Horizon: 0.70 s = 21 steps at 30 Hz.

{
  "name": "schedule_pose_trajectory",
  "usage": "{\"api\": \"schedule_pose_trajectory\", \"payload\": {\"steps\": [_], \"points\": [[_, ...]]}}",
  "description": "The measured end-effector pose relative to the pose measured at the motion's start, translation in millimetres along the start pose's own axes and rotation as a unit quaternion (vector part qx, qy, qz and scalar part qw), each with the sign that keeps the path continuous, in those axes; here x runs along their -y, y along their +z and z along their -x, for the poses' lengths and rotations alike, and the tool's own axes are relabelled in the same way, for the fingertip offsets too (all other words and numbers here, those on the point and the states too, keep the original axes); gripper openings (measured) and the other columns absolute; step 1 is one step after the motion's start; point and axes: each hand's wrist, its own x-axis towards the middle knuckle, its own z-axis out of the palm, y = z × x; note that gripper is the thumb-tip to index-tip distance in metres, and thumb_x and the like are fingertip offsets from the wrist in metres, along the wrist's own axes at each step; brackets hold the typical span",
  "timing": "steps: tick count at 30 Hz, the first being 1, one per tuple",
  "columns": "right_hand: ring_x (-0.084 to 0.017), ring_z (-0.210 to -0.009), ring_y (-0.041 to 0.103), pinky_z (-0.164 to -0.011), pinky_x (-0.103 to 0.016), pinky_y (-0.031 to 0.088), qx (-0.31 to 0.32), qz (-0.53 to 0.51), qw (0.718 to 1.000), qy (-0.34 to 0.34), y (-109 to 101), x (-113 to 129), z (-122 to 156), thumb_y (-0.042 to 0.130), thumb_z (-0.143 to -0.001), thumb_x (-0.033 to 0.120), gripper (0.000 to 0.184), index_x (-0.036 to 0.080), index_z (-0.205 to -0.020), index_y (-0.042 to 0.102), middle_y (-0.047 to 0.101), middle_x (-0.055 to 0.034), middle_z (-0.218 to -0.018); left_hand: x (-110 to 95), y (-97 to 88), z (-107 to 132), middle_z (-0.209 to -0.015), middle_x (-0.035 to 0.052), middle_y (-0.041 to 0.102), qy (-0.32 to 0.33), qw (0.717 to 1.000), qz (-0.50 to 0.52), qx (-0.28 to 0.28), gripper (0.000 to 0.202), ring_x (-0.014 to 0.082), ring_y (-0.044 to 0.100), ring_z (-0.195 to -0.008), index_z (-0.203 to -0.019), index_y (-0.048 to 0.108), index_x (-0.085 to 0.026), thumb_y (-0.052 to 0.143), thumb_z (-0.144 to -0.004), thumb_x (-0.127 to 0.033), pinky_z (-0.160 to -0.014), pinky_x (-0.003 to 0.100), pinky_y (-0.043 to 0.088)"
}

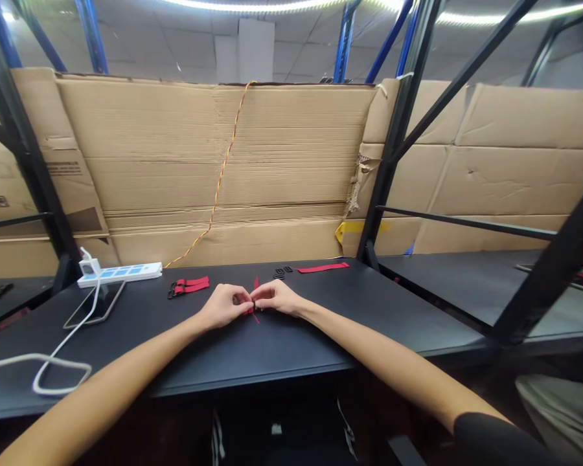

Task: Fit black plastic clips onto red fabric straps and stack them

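Note:
My left hand (226,305) and my right hand (279,298) meet at the middle of the dark tabletop, fingertips pinched together. Between them is a short red webbing strap (256,282), one end sticking up behind the fingers and another end showing below. A small black buckle (253,305) shows at the fingertips, partly covered. The fingers hide how the strap runs through it. Left of my left hand lie red straps with black buckles (189,286). Beyond my right hand are several loose black buckles (280,273) and a flat red strap (323,267).
A white power strip (120,274) with a plugged-in charger stands at the back left. Its white cable (61,358) loops over the phone (96,303) and the table's left side. A cardboard panel (223,168) closes the back; black metal posts (391,149) flank the table (301,359).

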Motion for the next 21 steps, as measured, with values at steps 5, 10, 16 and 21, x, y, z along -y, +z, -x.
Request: {"api": "schedule_pose_trajectory", "payload": {"steps": [5, 10, 16, 21], "points": [[-0.017, -0.076, 0.063, -0.074, -0.03, 0.047, 0.022, 0.008, 1.0, 0.003, 1.7, 3.2, -0.3, 0.075, -0.065, 0.031, 0.04, 0.015, -0.101, 0.071, 0.072, -0.006, -0.088, -3.0, 0.1, 0.3, -0.07, 0.0028, 0.07, -0.024, 0.999, -0.028, -0.021, 0.02, 0.0148, 0.061, -0.066, -0.076, 0.072, -0.016, 0.058, -0.076, -0.03, -0.066, 0.024, 0.045], [-0.018, -0.076, 0.063, -0.074, -0.03, 0.048, 0.024, 0.033, 0.999, -0.006, 4.3, 6.9, 0.7, 0.074, -0.067, 0.033, 0.038, 0.015, -0.101, 0.072, 0.072, -0.0063, -0.087, 0.5, 1.0, -0.2, -0.069, 0.0032, 0.07, -0.018, 1.0, -0.007, -0.01, 0.021, 0.0151, 0.061, -0.065, -0.076, 0.072, -0.016, 0.057, -0.077, -0.031, -0.064, 0.025, 0.045], [-0.018, -0.075, 0.062, -0.073, -0.03, 0.047, 0.044, 0.019, 0.999, 0.01, -0.8, 7.4, 1.3, 0.074, -0.066, 0.034, 0.046, 0.015, -0.108, 0.07, 0.071, -0.0067, -0.089, 6.6, 2.6, -2.1, -0.071, 0.0051, 0.07, -0.03, 0.998, 0.046, -0.005, 0.023, 0.016, 0.063, -0.064, -0.077, 0.071, -0.014, 0.06, -0.075, -0.033, -0.063, 0.026, 0.047], [-0.016, -0.073, 0.06, -0.073, -0.029, 0.045, 0.057, 0.007, 0.998, 0.011, -3.8, 7.4, 1.8, 0.075, -0.066, 0.035, 0.044, 0.015, -0.105, 0.071, 0.071, -0.0047, -0.085, 6.3, 2.8, -2.0, -0.071, 0.0055, 0.07, -0.036, 0.997, 0.067, 0.006, 0.023, 0.0157, 0.063, -0.064, -0.077, 0.07, -0.013, 0.061, -0.075, -0.034, -0.063, 0.026, 0.048]]}}
